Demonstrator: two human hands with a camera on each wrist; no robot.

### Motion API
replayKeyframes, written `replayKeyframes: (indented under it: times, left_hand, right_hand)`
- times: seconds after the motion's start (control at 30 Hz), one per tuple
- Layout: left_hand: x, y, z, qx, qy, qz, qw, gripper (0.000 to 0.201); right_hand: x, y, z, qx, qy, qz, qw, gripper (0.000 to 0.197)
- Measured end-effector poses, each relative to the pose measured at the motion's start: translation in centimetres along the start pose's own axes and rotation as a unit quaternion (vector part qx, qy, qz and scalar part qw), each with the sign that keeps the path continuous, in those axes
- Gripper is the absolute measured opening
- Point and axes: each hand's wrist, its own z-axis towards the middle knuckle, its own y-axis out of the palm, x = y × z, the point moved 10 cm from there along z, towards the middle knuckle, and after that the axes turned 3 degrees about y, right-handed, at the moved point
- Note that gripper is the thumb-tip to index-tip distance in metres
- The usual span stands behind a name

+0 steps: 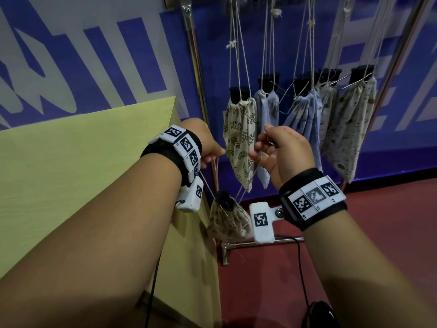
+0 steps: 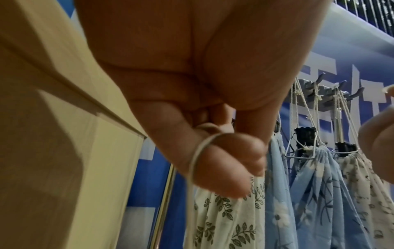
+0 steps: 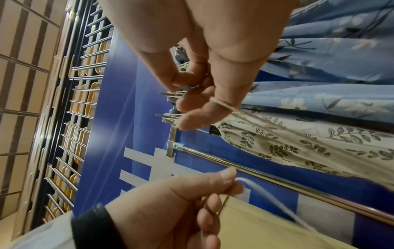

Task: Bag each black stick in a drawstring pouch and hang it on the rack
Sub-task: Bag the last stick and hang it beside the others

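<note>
Pouch (image 1: 227,221), leaf-print, black stick (image 1: 224,201) protruding from cinched mouth, hangs low between both wrists, below row of bagged pouches on rack (image 1: 191,43). Left hand (image 1: 208,143) pinches drawstring (image 2: 195,161), cord looped over thumb. Right hand (image 1: 281,150) pinches other cord (image 3: 221,103), looped round a fingertip. Cords run taut down to pouch. Yellow table (image 1: 82,162) at left.

A cream leaf-print fabric drawstring pouch (image 1: 228,221) with a black stick (image 1: 224,201) poking from its cinched mouth dangles low by its pale cords (image 2: 195,161), beside the counter's right edge, below the metal rack (image 1: 192,43) of hung pouches.
</note>
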Motion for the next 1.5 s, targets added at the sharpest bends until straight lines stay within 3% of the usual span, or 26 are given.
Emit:
replayKeyframes:
  times: [0.2,0.43,0.63,0.83,1.0,1.17,1.3,1.5]
  left_hand:
    - [0.8,1.6,-1.4,-0.050,-0.012,-0.137,0.989,0.014]
    - [1.3,3.1,-2.0,-0.134,0.008,-0.218,0.967,0.038]
    - [1.8,4.3,-2.3,-0.196,0.029,-0.279,0.940,0.043]
    - [1.8,5.7,-2.1,-0.223,0.037,-0.240,0.944,0.038]
    - [2.0,7.2,-2.8,-0.289,0.050,-0.147,0.945,0.040]
    - [3.2,7.2,-3.8,-0.292,0.064,-0.178,0.937,0.032]
    - [2.9,8.1,-4.1,-0.328,0.075,-0.148,0.930,0.045]
    - [2.9,8.9,-4.2,-0.314,0.119,-0.042,0.941,0.019]
  right_hand:
    - [0.2,0.6,-0.2,-0.017,0.008,0.007,1.000,0.016]
    - [0.0,0.5,0.0,-0.008,0.011,-0.017,1.000,0.012]
    - [-0.1,1.0,-0.3,-0.011,0.016,-0.043,0.999,0.013]
    - [0.3,1.8,-0.4,-0.018,0.037,-0.031,0.999,0.013]
    - [0.5,2.0,-0.5,-0.022,0.042,-0.030,0.998,0.011]
    - [0.9,2.3,-0.6,-0.033,0.056,-0.026,0.998,0.013]
    - [0.1,2.2,-0.8,-0.036,0.040,-0.038,0.998,0.018]
    - [-1.4,2.1,-1.3,-0.063,0.027,-0.018,0.998,0.020]
